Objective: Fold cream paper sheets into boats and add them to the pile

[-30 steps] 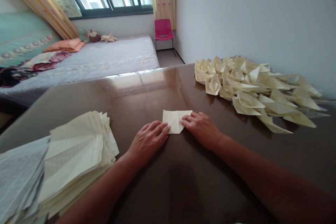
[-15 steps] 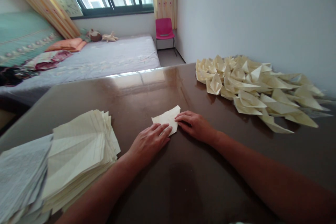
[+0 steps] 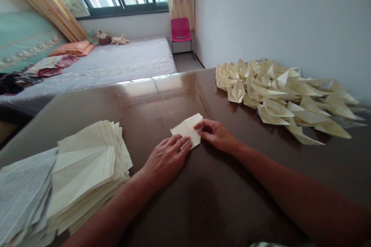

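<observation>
We see the left hand [image 3: 168, 158] with its grip open, the fingers laid long and nearly flat across the lower left of a small cream paper [image 3: 185, 126]. The right hand [image 3: 217, 135] curls at the paper's right side, forefinger and thumb touching it; we cannot tell whether that grip pinches the edge. The paper lies between the two hands, matt and pale, with pointed corners and a slightly ragged upper edge.

Under it we have the bench [image 3: 162, 112], dark brown and glossy enough to mirror the light in streaks. To our left, beyond the left forearm, stands a thick stack of cream sheets [image 3: 84, 162], its top leaf marked by faint lines and fanning creases, its edges uneven. Just beside it lie greyer sheets [image 3: 23, 189], covered in fine dense marks.

To our right, well apart from the hands, sharp-tipped folded paper shapes [image 3: 266, 85] crowd together near the smooth pale wall [image 3: 275, 19], many hollow and boat-like. Past the bench we see a bed [image 3: 136, 58] under a thin, rumpled pale cover, soft orange pillows [image 3: 71, 48], and a smooth pink chair [image 3: 181, 31] with thin legs.
</observation>
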Demonstrator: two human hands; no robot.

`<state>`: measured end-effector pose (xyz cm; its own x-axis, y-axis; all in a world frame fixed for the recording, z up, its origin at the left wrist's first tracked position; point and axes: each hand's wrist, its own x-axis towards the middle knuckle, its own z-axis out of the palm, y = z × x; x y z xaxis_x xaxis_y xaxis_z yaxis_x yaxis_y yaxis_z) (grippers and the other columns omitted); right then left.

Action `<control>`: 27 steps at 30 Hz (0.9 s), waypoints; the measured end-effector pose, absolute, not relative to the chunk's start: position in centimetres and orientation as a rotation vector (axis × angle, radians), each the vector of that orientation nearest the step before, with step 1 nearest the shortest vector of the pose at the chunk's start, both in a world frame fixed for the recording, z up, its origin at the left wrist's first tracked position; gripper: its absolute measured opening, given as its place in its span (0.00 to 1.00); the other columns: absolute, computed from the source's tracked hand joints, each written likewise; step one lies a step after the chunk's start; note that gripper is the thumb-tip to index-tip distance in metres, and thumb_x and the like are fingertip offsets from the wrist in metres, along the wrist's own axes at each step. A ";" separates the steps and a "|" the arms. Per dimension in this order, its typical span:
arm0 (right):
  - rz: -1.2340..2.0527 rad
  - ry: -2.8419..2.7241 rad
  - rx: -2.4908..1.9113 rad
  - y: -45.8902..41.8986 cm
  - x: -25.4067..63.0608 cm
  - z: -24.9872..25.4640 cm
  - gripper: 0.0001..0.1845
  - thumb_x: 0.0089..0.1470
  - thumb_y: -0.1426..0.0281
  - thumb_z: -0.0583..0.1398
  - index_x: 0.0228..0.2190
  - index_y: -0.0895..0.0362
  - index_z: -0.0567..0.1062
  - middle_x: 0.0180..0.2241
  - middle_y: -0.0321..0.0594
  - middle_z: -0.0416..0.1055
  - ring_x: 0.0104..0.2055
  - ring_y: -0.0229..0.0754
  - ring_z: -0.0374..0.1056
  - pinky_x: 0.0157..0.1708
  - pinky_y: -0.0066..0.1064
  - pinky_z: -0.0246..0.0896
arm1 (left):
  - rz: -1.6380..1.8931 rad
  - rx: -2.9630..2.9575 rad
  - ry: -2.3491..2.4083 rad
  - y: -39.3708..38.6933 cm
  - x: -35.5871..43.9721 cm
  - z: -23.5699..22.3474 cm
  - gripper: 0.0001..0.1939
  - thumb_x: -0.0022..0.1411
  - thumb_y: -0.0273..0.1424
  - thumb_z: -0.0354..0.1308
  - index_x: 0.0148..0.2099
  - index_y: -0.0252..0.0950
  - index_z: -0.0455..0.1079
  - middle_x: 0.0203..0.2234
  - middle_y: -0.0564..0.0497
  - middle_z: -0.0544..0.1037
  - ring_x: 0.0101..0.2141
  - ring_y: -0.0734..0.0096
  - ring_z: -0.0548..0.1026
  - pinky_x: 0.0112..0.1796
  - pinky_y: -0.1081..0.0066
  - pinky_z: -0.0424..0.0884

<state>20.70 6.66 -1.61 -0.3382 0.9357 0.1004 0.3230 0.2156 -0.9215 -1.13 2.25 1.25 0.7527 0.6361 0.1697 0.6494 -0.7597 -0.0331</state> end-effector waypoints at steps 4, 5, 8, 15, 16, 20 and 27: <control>1.256 -1.694 -1.169 6.9 20.8 -1.6 0.10 0.49 0.72 0.59 0.36 0.60 0.74 0.30 0.36 0.72 0.31 0.35 0.65 0.32 0.27 0.60 | -0.211 -2.890 -0.999 1.9 -0.9 1.9 0.23 0.64 0.36 0.53 0.60 0.37 0.61 0.56 0.45 0.68 0.55 0.58 0.64 0.53 0.58 0.63; 1.301 -1.658 -1.164 6.9 20.8 -1.6 0.10 0.49 0.72 0.60 0.36 0.60 0.74 0.30 0.35 0.71 0.30 0.35 0.65 0.31 0.27 0.60 | -0.223 -2.894 -0.986 1.9 -0.9 2.0 0.25 0.64 0.38 0.54 0.61 0.37 0.60 0.57 0.44 0.67 0.56 0.57 0.64 0.54 0.58 0.61; 1.405 -1.591 -1.144 7.0 20.9 -1.6 0.10 0.48 0.71 0.60 0.36 0.60 0.73 0.30 0.35 0.71 0.29 0.34 0.64 0.30 0.26 0.59 | -0.291 -2.855 -0.950 2.2 -1.0 1.9 0.21 0.66 0.35 0.51 0.60 0.37 0.62 0.54 0.45 0.70 0.54 0.58 0.65 0.53 0.59 0.61; 1.093 -1.995 -1.129 6.1 21.0 -1.2 0.10 0.53 0.77 0.56 0.37 0.59 0.75 0.32 0.37 0.73 0.33 0.36 0.66 0.36 0.28 0.61 | -0.353 -2.880 -0.789 2.6 -1.3 0.8 0.11 0.69 0.30 0.47 0.48 0.39 0.70 0.41 0.49 0.76 0.46 0.67 0.70 0.43 0.68 0.66; 1.002 -2.081 -1.101 5.9 20.9 -1.1 0.11 0.54 0.78 0.56 0.37 0.58 0.75 0.34 0.38 0.73 0.35 0.36 0.67 0.39 0.28 0.61 | -0.341 -2.900 -0.790 2.5 -1.2 0.6 0.11 0.69 0.31 0.47 0.47 0.39 0.70 0.39 0.49 0.76 0.44 0.68 0.71 0.40 0.70 0.67; 0.614 -2.412 -1.016 5.4 21.3 -0.6 0.09 0.57 0.75 0.57 0.37 0.55 0.77 0.40 0.40 0.75 0.42 0.41 0.64 0.45 0.33 0.59 | -0.346 -3.001 -0.926 2.4 -1.0 0.3 0.12 0.68 0.31 0.47 0.46 0.42 0.71 0.38 0.50 0.76 0.40 0.70 0.71 0.37 0.72 0.68; 0.711 -2.460 -0.954 6.8 22.4 -0.8 0.06 0.56 0.73 0.60 0.31 0.57 0.78 0.35 0.40 0.72 0.39 0.38 0.66 0.42 0.29 0.60 | -0.568 -3.146 -1.341 3.2 -1.1 -0.4 0.12 0.68 0.35 0.49 0.41 0.41 0.74 0.37 0.51 0.77 0.38 0.71 0.70 0.40 0.71 0.67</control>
<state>22.39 6.76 -0.77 -0.6841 0.7058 0.1836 0.4990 0.6366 -0.5880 -1.06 3.23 -0.42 0.6562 0.7361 0.1659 0.6316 -0.6562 0.4129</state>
